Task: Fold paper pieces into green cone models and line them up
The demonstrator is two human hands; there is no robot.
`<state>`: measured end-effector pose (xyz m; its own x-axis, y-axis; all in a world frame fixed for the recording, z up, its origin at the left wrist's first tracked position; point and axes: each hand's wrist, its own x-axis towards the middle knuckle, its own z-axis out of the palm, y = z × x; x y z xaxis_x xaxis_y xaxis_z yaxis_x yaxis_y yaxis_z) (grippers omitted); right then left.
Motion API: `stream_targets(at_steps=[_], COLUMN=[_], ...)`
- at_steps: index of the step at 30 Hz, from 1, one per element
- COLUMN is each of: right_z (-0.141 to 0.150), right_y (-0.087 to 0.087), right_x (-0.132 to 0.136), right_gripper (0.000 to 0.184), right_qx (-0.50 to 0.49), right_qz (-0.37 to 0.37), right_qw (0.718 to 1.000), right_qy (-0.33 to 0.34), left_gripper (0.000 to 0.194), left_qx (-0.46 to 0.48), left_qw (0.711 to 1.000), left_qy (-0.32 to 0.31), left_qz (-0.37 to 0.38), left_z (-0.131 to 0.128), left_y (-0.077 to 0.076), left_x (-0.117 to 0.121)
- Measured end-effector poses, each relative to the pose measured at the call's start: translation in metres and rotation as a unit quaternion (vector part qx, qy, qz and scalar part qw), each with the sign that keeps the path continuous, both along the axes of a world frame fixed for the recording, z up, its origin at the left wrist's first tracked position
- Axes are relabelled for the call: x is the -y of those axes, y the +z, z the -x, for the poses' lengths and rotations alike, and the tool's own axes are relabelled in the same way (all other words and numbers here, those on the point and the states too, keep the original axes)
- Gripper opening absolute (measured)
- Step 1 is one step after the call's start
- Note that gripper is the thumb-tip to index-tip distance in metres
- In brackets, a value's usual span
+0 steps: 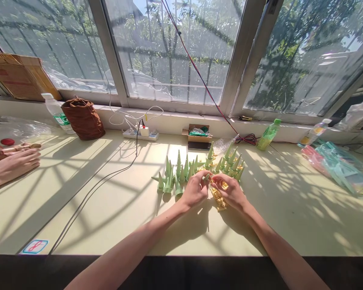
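Observation:
My left hand [196, 190] is closed on a small green cone [207, 177], whose tip shows between the fingers. Close against it, my right hand [230, 192] has its fingertips pinched together, with a small yellowish piece seemingly at their tips, too small to name. Below and between both hands lies a pile of small yellow pieces [220, 202]. Several green cones [169, 182] stand in a group left of and behind my left hand. More green cones [230, 158] stand behind my right hand, with yellow bits among them.
A small open cardboard box [196, 139] and a power strip [141, 135] are at the back. Black cables [104, 177] cross the table. A brown bag [84, 120] stands left, a green bottle [269, 135] right. At far left is another person's hand [18, 163].

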<state>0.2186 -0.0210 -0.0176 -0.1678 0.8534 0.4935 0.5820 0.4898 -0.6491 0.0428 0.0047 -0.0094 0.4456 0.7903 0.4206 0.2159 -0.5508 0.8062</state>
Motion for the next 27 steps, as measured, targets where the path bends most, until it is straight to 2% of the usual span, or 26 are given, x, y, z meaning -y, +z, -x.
stream_targets(at_steps=[4,8,15,27], right_z=[-0.0013,-0.0024,-0.0024,-0.0017], right_y=[-0.0016,-0.003,-0.0006,0.0016], right_x=[0.0001,0.0002,0.0028,0.0041], right_gripper=[0.015,0.013,0.011,0.011], right_qx=[-0.008,-0.025,-0.04,-0.042], right_qz=[-0.007,-0.01,-0.037,-0.041], right_qw=[1.0,1.0,0.998,0.998], right_qy=[0.003,0.002,0.013,0.005], left_gripper=[0.032,0.022,0.014,0.008], left_qx=[0.009,0.005,0.004,0.01], left_qw=[1.0,1.0,1.0,1.0], left_qy=[-0.009,-0.016,0.012,-0.012], left_qz=[0.01,0.012,-0.026,-0.027], left_z=[0.0001,0.0002,0.0003,0.0005], left_y=[0.0029,0.0049,0.0041,0.002], left_x=[0.0003,0.0004,0.0007,0.0012])
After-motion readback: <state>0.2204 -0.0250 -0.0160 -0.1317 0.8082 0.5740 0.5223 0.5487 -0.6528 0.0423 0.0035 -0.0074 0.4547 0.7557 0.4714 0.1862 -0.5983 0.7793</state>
